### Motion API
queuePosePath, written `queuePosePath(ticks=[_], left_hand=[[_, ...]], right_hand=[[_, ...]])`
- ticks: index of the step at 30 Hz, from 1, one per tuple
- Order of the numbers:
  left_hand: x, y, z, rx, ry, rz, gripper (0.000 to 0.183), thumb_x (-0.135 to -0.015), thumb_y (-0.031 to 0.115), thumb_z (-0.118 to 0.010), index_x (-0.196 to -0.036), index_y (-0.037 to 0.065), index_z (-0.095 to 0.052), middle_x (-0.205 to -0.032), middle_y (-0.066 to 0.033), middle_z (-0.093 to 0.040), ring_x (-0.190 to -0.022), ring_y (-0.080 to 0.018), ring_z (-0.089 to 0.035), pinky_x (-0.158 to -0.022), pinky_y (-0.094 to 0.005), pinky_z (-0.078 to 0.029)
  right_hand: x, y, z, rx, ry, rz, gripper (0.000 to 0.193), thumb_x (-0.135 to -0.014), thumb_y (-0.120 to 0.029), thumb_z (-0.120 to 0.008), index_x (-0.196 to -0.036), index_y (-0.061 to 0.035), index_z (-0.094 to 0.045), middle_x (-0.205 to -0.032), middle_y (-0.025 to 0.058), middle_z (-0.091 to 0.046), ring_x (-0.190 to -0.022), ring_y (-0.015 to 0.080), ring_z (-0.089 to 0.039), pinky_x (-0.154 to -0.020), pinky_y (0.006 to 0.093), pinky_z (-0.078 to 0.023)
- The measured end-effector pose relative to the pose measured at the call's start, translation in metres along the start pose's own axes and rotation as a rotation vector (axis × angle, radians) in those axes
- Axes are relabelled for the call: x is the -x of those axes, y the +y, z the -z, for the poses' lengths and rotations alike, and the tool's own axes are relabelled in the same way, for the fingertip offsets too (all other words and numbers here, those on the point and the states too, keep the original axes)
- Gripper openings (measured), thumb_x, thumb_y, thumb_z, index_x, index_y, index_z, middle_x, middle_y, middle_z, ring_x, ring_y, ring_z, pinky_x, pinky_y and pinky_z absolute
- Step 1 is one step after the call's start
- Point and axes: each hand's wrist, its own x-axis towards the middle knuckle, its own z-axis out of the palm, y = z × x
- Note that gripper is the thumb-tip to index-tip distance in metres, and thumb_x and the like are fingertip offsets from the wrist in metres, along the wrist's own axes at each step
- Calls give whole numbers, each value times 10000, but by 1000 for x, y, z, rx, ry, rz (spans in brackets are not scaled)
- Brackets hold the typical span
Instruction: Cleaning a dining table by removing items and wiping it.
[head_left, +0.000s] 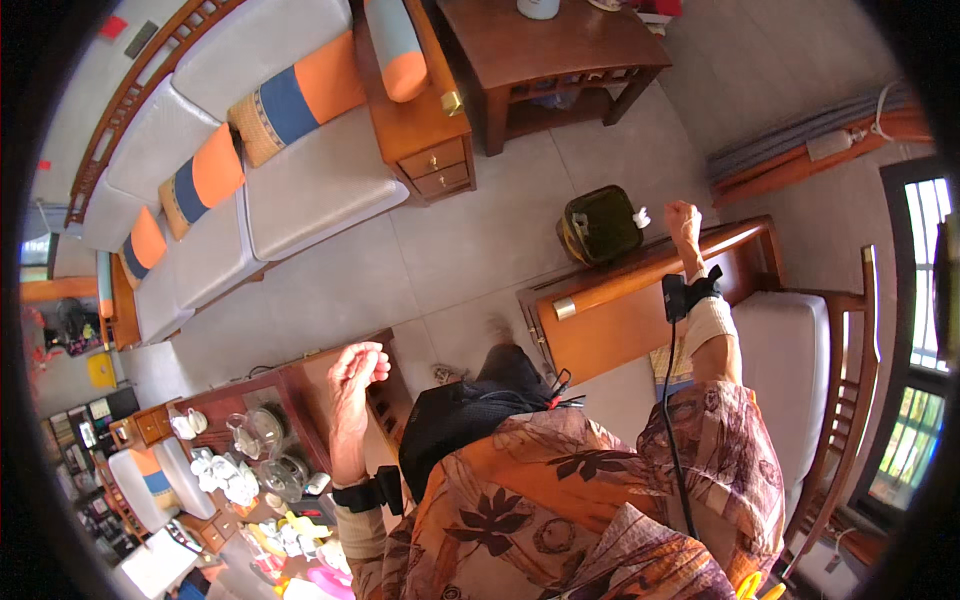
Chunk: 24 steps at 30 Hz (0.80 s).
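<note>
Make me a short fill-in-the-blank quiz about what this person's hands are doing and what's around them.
1. The right hand holds a small ____ scrap just above the bin.
2. The left hand is ____, holding nothing.
3. The sofa carries cushions striped blue and ____.
4. Each wrist wears a ____ band.

Missing words: white; empty; orange; black
</note>
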Motion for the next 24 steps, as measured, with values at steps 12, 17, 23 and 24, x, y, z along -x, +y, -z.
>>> queuePosePath(ticks=[12,17,23,24], left_hand=[[14,-38,60,200,227,-20,248,-881,240,-552,-986,17,-580,-805,-35,-590,-718,-104,-557,-641,-242,-461],[22,-57,114,214,301,1,244,-862,265,-564,-960,46,-606,-811,-19,-605,-736,-97,-557,-668,-241,-462],[41,-89,198,462,561,-75,243,-850,267,-582,-944,46,-615,-810,-11,-601,-719,-92,-541,-648,-230,-449],[43,-94,209,492,590,-77,243,-850,267,-582,-944,46,-615,-810,-11,-601,-719,-92,-541,-648,-230,-449]], right_hand=[[2,-122,-83,-354,-523,140,199,-799,-157,-553,-660,-15,-555,-463,50,-496,-410,115,-479,-425,288,-401],[40,-256,-195,-647,-1162,107,189,-830,-171,-566,-923,-10,-599,-710,87,-615,-596,139,-585,-468,287,-445],[134,-515,-188,-46,-1329,951,163,-766,-122,-583,-887,-13,-581,-721,134,-610,-634,206,-600,-521,321,-458],[143,-537,-189,-36,-1323,1047,165,-760,-127,-589,-876,-9,-580,-720,142,-610,-640,222,-597,-548,327,-460]])
